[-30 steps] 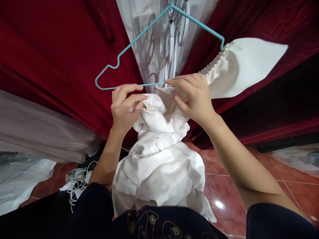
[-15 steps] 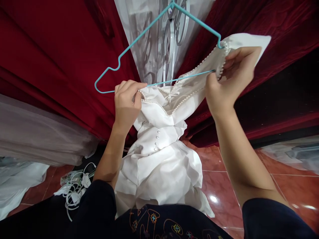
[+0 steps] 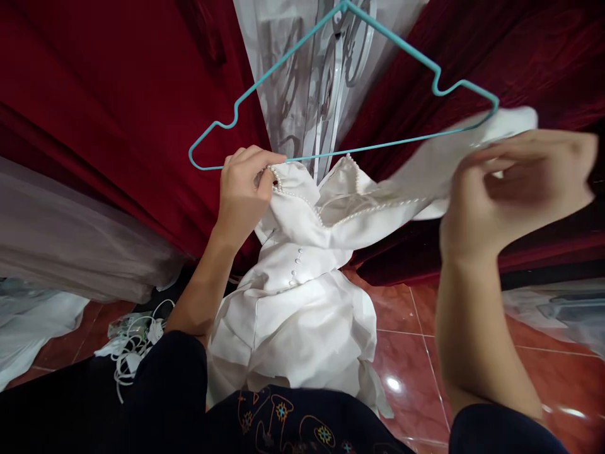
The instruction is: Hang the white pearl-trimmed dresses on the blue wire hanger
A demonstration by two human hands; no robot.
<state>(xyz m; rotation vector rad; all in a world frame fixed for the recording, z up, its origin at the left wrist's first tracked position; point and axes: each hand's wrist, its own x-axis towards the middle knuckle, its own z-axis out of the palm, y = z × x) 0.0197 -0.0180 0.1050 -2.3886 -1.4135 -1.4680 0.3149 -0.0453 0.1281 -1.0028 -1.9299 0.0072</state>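
A white dress (image 3: 302, 302) with pearl-beaded edging and small buttons down its middle hangs in front of me. Above it is a light-blue hanger (image 3: 397, 39), its right end now free of the dress. My left hand (image 3: 248, 186) is closed on the dress's beaded left shoulder together with the hanger's bottom bar. Out to the right, my right hand (image 3: 501, 189) pinches the dress's other shoulder, pulling that side taut past the hanger's right end. This hand is partly blurred, and its fingertips are hard to make out.
Dark red curtains (image 3: 118, 94) hang on both sides, with a white metal frame (image 3: 331, 94) between them. White cables (image 3: 135, 353) lie in a tangle at lower left. Sheer pale fabric (image 3: 70, 233) hangs at left. The floor has reddish tiles (image 3: 406, 366).
My right hand has moved right with the dress's shoulder, and that side has come off the hanger's right end. My left hand keeps its hold.
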